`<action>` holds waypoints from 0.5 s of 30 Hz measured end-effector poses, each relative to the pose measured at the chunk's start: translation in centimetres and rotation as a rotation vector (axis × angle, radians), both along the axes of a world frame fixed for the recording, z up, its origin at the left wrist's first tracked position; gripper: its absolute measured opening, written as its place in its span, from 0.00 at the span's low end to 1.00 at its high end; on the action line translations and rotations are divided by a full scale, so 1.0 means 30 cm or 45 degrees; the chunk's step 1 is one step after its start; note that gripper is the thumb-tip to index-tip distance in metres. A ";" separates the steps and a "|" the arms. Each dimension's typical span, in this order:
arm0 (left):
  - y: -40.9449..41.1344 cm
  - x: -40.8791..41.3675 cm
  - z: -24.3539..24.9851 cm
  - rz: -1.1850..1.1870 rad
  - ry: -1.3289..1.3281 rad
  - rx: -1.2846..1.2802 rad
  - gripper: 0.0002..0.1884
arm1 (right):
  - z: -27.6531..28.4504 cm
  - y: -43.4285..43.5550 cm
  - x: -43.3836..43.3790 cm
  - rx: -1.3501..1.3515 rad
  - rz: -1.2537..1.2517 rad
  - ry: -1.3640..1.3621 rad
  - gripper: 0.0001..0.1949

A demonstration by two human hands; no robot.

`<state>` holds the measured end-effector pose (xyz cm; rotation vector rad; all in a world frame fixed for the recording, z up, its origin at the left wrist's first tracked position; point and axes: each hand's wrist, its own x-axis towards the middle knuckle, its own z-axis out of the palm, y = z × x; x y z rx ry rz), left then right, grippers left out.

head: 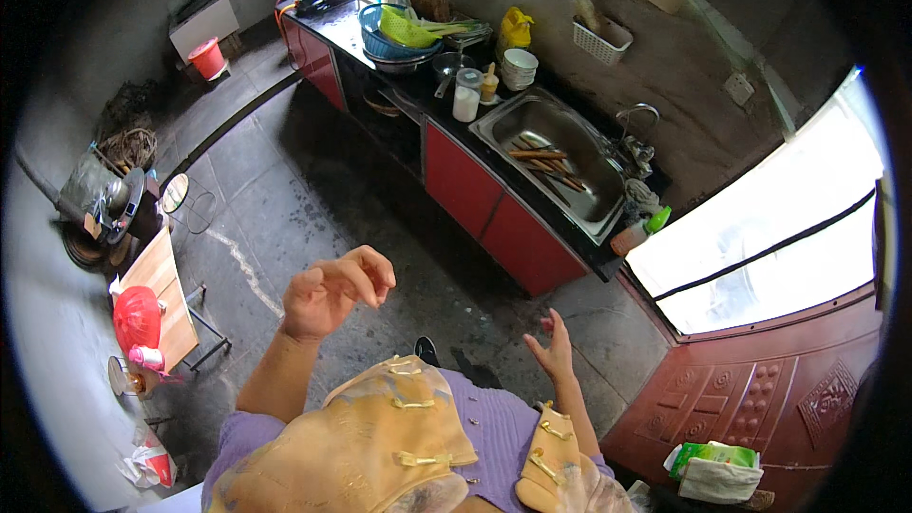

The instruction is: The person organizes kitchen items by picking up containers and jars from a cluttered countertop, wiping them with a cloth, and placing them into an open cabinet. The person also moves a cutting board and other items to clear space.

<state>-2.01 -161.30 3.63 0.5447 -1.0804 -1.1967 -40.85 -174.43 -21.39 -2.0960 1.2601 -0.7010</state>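
Observation:
My left hand (338, 292) is raised over the tiled floor with its fingers loosely bent, and nothing shows in its grip. My right hand (554, 349) hangs in the air to the right, thumb and fingers spread, touching nothing. Ahead of both hands runs a black counter with red cabinet doors (467, 178). Set into it is a stainless steel sink (605, 192), where several long brown stick-like pieces (545, 164) lie crossed. Next to the sink are a clear jar of white contents (467, 96), a stack of white bowls (519, 70) and a spray bottle with a green top (641, 231).
A blue basket (377, 18) holding a lime-green colander (406, 27) stands farther along the counter. At left is a wooden table (171, 292) with a red bag-like item (137, 319). A red panelled door (741, 392) stands open-paned at right.

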 end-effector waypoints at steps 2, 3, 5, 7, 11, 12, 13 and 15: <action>-0.078 0.060 0.002 -0.003 -0.042 0.021 0.39 | 0.025 -0.145 0.120 0.032 0.092 -0.011 0.42; -0.112 0.088 -0.008 0.036 -0.071 0.028 0.40 | 0.022 -0.225 0.165 0.067 0.114 -0.048 0.43; -0.157 0.130 -0.015 0.133 -0.142 0.065 0.41 | -0.026 -0.388 0.262 0.159 0.177 -0.133 0.45; -0.197 0.199 -0.049 0.277 -0.161 0.087 0.42 | -0.073 -0.575 0.359 0.252 0.203 -0.206 0.47; -0.229 0.287 -0.074 0.678 -0.144 0.198 0.41 | -0.079 -1.016 0.664 0.236 0.316 -0.323 0.50; -0.247 0.294 -0.077 0.788 -0.139 0.232 0.40 | -0.076 -1.126 0.758 0.248 0.310 -0.321 0.51; -0.282 0.301 -0.081 0.870 -0.113 0.251 0.40 | -0.073 -1.234 0.853 0.260 0.306 -0.318 0.52; -0.333 0.294 -0.075 1.077 -0.064 0.293 0.39 | -0.092 -1.440 1.060 0.254 0.350 -0.322 0.55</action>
